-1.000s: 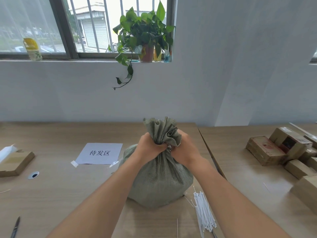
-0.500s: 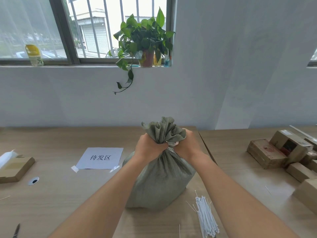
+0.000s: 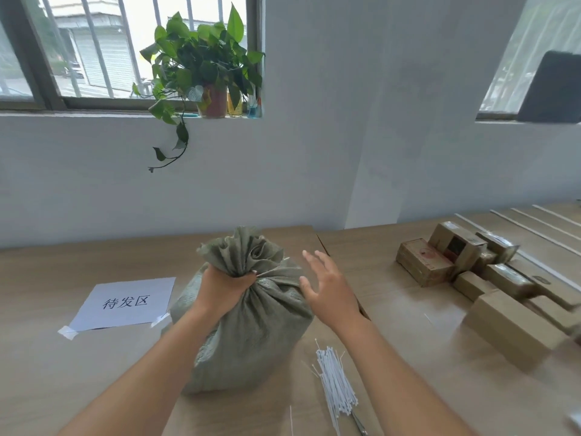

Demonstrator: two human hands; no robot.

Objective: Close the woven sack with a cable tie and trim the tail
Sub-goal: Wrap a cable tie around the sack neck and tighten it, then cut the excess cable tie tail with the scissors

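A full grey-green woven sack (image 3: 251,335) stands upright on the wooden table, its mouth gathered into a ruffled neck (image 3: 243,253). My left hand (image 3: 224,286) is clenched around that neck from the left. My right hand (image 3: 327,284) hovers just right of the sack with fingers spread, holding nothing. A bundle of white cable ties (image 3: 336,383) lies on the table in front of the sack to the right. A metal tool tip (image 3: 358,421) pokes out from under the bundle; what it is I cannot tell.
A taped paper sign (image 3: 125,302) lies left of the sack. Several cardboard boxes (image 3: 465,265) crowd the table on the right. A loose cable tie (image 3: 290,420) lies near the front edge. A potted plant (image 3: 204,67) sits on the windowsill behind.
My right hand has let go of the sack's neck and pulled away to the right, fingers opening. My left hand keeps its hold. The view has turned slightly rightward.
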